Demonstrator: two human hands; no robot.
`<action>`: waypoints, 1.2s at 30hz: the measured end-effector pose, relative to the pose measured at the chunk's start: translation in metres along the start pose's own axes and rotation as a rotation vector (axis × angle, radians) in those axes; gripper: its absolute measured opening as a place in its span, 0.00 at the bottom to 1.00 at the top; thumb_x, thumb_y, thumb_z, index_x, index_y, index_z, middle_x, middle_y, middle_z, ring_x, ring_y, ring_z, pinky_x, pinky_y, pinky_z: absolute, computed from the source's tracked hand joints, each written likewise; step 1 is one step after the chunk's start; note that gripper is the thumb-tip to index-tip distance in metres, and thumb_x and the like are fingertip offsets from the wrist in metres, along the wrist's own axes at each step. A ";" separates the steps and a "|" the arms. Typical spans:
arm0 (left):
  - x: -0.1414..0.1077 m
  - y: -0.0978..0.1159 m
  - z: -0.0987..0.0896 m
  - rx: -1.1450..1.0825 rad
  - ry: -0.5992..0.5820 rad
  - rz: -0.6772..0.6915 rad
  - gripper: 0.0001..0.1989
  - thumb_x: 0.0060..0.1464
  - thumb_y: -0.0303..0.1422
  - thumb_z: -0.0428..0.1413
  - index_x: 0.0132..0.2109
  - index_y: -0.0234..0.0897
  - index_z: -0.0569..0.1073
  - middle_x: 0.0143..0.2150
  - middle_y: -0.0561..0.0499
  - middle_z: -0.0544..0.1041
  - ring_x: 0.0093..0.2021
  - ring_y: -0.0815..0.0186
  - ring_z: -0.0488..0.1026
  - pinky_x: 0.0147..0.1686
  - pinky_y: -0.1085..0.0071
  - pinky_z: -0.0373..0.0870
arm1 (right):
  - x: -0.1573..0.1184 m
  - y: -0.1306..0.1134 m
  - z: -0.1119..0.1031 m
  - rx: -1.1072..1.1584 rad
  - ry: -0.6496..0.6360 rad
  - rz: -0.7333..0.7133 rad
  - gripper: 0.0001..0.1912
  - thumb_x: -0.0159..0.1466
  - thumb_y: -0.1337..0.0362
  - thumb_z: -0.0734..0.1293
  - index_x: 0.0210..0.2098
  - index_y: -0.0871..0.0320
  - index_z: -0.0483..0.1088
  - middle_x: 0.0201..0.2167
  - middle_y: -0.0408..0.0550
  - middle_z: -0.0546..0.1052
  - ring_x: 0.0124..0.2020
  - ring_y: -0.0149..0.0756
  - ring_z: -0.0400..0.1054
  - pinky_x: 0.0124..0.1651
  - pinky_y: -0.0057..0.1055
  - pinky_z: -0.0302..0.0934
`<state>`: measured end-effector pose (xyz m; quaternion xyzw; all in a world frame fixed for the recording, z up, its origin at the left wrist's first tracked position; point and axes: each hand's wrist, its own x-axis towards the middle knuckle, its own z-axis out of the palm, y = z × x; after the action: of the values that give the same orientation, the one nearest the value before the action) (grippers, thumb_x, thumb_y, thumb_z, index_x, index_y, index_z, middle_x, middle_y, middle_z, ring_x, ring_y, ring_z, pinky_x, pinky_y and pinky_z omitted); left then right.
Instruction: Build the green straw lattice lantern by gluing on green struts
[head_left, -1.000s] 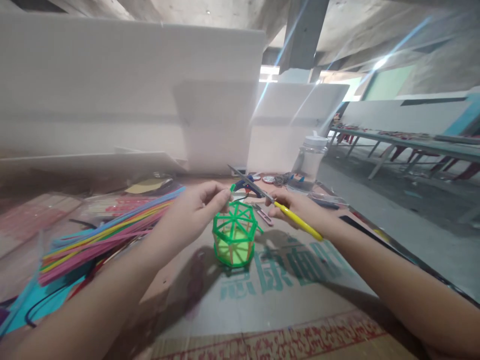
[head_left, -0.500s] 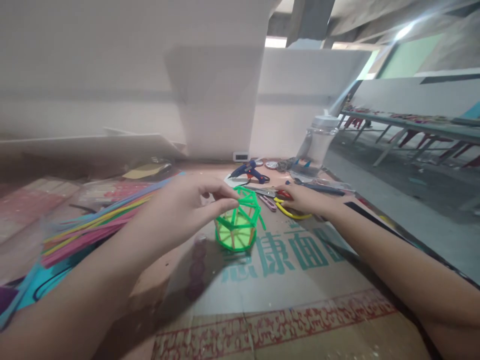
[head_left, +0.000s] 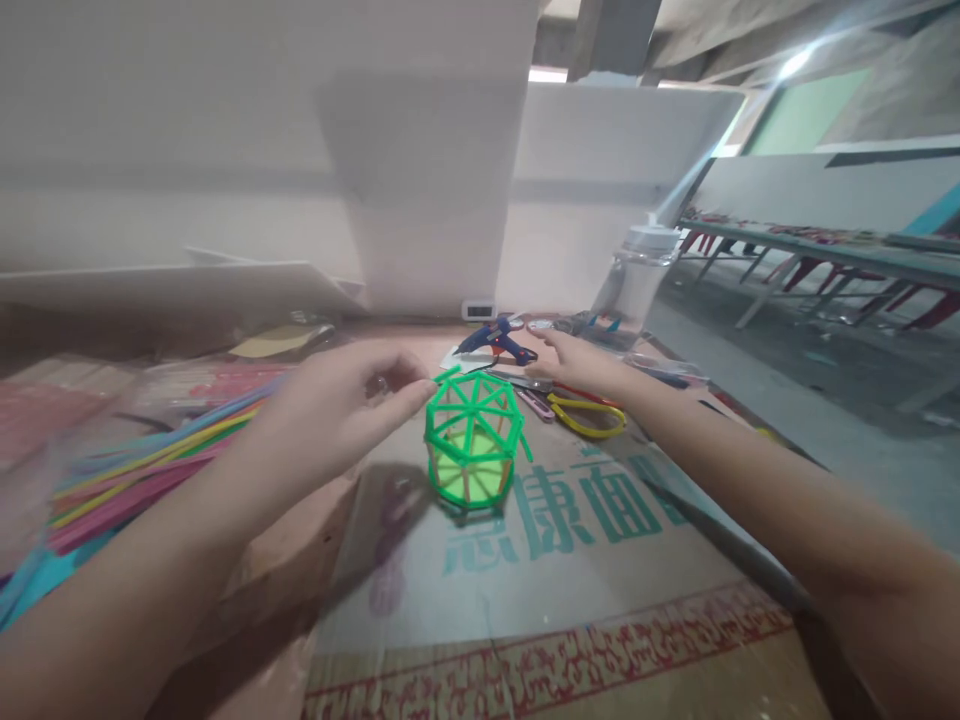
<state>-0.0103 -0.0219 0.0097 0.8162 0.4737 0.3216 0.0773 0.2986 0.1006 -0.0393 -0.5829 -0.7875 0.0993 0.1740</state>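
Observation:
A round green frame (head_left: 471, 440) with spokes on top and a yellow-green base stands on a printed cardboard sheet (head_left: 555, 600). My left hand (head_left: 375, 390) pinches a loose green strip (head_left: 448, 374) at the frame's upper left edge. To the right, my right hand (head_left: 566, 358) reaches over the scissors with its fingers apart, holding nothing, close to the blue glue gun (head_left: 499, 340). Yellow-handled scissors (head_left: 589, 415) lie below that hand, beside a pink cutter (head_left: 535, 404).
Coloured strips (head_left: 157, 455) and packets of sticks (head_left: 202, 385) lie at the left. A clear bottle (head_left: 637, 280) stands at the back right. A small white display (head_left: 478, 310) sits against the upright white board (head_left: 427, 180).
My right hand has left the scissors and moved up and left toward the glue gun, its fingers opening. My left hand has shifted left, off the frame's top, uncovering the spokes.

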 end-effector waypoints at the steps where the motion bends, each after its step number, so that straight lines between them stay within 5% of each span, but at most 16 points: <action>1: 0.000 0.000 0.000 -0.011 -0.009 -0.002 0.16 0.62 0.45 0.54 0.35 0.40 0.77 0.34 0.51 0.80 0.35 0.62 0.73 0.35 0.68 0.62 | 0.013 0.001 0.005 0.018 -0.015 0.017 0.36 0.67 0.59 0.70 0.70 0.63 0.61 0.67 0.65 0.70 0.64 0.56 0.69 0.61 0.43 0.65; 8: -0.001 -0.001 0.003 -0.157 -0.111 0.007 0.14 0.63 0.43 0.55 0.38 0.39 0.78 0.34 0.52 0.78 0.33 0.65 0.71 0.33 0.70 0.64 | 0.073 -0.011 0.035 0.163 -0.099 0.093 0.22 0.65 0.54 0.74 0.53 0.62 0.75 0.46 0.56 0.83 0.44 0.42 0.77 0.47 0.32 0.70; 14: 0.002 -0.007 0.002 -0.169 -0.100 0.018 0.13 0.63 0.43 0.56 0.37 0.39 0.78 0.34 0.53 0.78 0.34 0.65 0.72 0.34 0.70 0.64 | 0.073 -0.010 0.048 0.269 -0.121 0.218 0.15 0.72 0.56 0.69 0.50 0.61 0.74 0.46 0.50 0.79 0.42 0.37 0.76 0.44 0.39 0.75; 20: 0.003 -0.008 0.001 -0.144 -0.095 0.002 0.14 0.63 0.43 0.55 0.36 0.39 0.77 0.34 0.52 0.78 0.33 0.65 0.71 0.32 0.70 0.63 | 0.064 -0.001 0.029 0.492 0.060 0.169 0.10 0.69 0.64 0.68 0.46 0.62 0.78 0.41 0.54 0.84 0.43 0.41 0.79 0.45 0.32 0.72; 26: 0.007 -0.015 0.011 -0.236 -0.090 -0.078 0.15 0.59 0.46 0.58 0.36 0.39 0.78 0.50 0.45 0.81 0.45 0.59 0.77 0.44 0.65 0.71 | 0.022 0.000 -0.013 0.718 0.217 -0.007 0.13 0.66 0.58 0.70 0.47 0.56 0.73 0.46 0.53 0.84 0.43 0.38 0.79 0.49 0.33 0.72; 28: 0.009 -0.018 0.016 -0.282 -0.105 -0.134 0.16 0.58 0.48 0.58 0.36 0.39 0.79 0.53 0.44 0.81 0.48 0.57 0.77 0.48 0.63 0.72 | -0.003 0.000 -0.028 0.773 0.133 -0.178 0.12 0.63 0.58 0.72 0.43 0.57 0.73 0.42 0.50 0.83 0.42 0.37 0.77 0.50 0.34 0.70; 31: 0.009 -0.019 0.023 -0.357 -0.138 -0.157 0.17 0.57 0.49 0.59 0.36 0.39 0.79 0.51 0.46 0.82 0.48 0.56 0.78 0.46 0.63 0.73 | -0.041 0.001 -0.043 0.760 0.001 -0.202 0.10 0.62 0.57 0.74 0.33 0.58 0.76 0.32 0.47 0.81 0.35 0.36 0.75 0.45 0.32 0.70; 36: 0.007 -0.014 0.027 -0.389 -0.238 -0.172 0.13 0.57 0.45 0.58 0.38 0.41 0.78 0.35 0.52 0.81 0.35 0.62 0.78 0.34 0.70 0.70 | -0.084 -0.006 -0.046 0.623 -0.187 -0.316 0.24 0.62 0.39 0.72 0.31 0.56 0.81 0.29 0.49 0.81 0.30 0.38 0.73 0.34 0.32 0.68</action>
<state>-0.0017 -0.0034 -0.0140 0.7748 0.4580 0.3007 0.3153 0.3328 0.0160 -0.0081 -0.3614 -0.8124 0.3592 0.2835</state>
